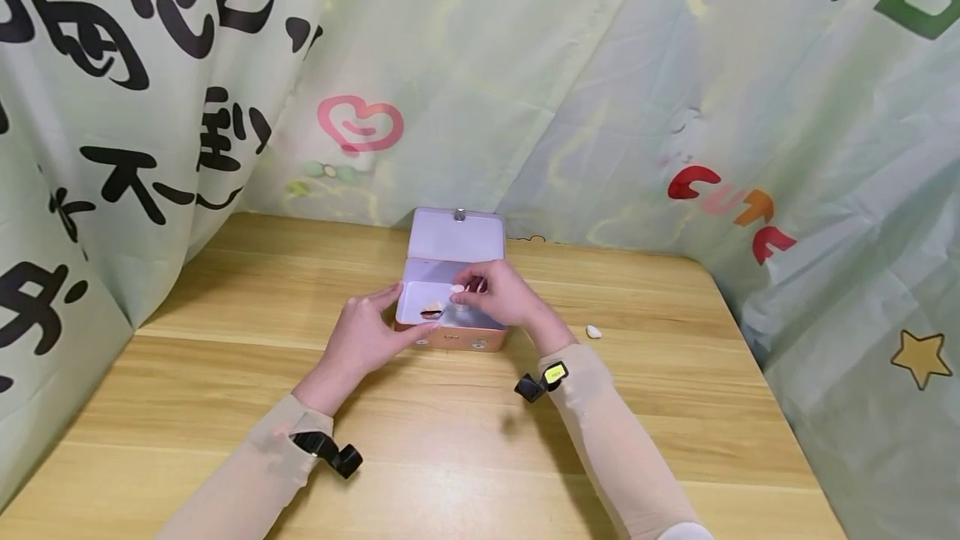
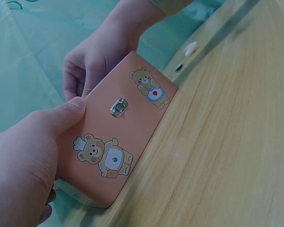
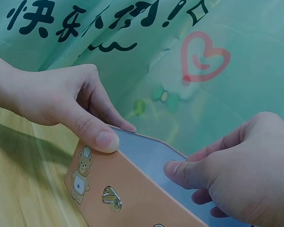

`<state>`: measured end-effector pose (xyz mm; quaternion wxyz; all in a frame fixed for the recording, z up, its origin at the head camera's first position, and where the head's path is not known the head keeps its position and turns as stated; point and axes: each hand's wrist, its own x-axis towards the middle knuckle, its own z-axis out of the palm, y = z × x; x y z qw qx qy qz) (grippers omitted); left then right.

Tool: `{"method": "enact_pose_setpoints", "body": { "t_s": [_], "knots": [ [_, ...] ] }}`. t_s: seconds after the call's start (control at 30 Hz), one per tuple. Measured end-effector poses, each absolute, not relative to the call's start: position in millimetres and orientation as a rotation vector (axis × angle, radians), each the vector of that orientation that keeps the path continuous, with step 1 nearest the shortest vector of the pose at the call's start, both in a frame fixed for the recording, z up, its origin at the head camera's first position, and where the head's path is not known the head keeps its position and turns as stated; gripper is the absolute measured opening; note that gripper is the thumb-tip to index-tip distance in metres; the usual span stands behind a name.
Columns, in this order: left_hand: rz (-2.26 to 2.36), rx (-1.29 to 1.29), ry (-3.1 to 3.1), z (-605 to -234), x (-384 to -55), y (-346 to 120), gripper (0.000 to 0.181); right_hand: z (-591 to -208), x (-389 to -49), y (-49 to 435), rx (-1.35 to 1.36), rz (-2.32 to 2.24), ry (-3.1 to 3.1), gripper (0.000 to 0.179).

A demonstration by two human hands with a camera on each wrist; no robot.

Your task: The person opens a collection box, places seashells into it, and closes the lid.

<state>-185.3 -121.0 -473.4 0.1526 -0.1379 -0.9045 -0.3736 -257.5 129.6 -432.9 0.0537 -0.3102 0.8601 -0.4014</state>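
Note:
A small tin box (image 1: 451, 338) stands on the table with its lid (image 1: 456, 236) swung up at the back. Its outside is orange with bear pictures and a metal clasp (image 2: 119, 108); the inside is pale lavender. My left hand (image 1: 365, 327) grips the box's left end, thumb at the front rim, fingers round toward the back. Over the box's inside, my right hand (image 1: 498, 294) pinches a small white shell-like piece (image 1: 457, 289). Below and left of it, a brown-and-white shell (image 1: 431, 311) lies on the box floor. In the right wrist view the fingers hide the pinched piece.
To the right of the box, a white shell (image 1: 593, 331) lies on the wooden table (image 1: 420, 457). A small dark piece (image 2: 178, 67) shows near it in the left wrist view. A printed curtain (image 1: 480, 90) hangs behind the table and along both sides.

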Motion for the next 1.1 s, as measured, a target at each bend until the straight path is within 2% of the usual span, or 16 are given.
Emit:
{"method": "enact_pose_setpoints", "body": {
  "t_s": [0.27, 0.6, 1.1],
  "knots": [
    [-1.075, -0.395, -2.596, -472.9, -185.3, -119.0, 0.093, -434.0, -257.9, 133.3, -0.988, -1.140, 2.653, 0.013],
    [-1.085, -0.355, -2.622, -473.4, -184.0, -120.2, 0.098, -421.0, -252.0, 148.5, -0.943, -1.192, 2.687, 0.019],
    [-1.103, -0.350, -2.632, -471.3, -182.4, -119.4, 0.102, -400.5, -240.1, 196.4, -0.903, -1.213, 2.773, 0.020]
  ]
}}
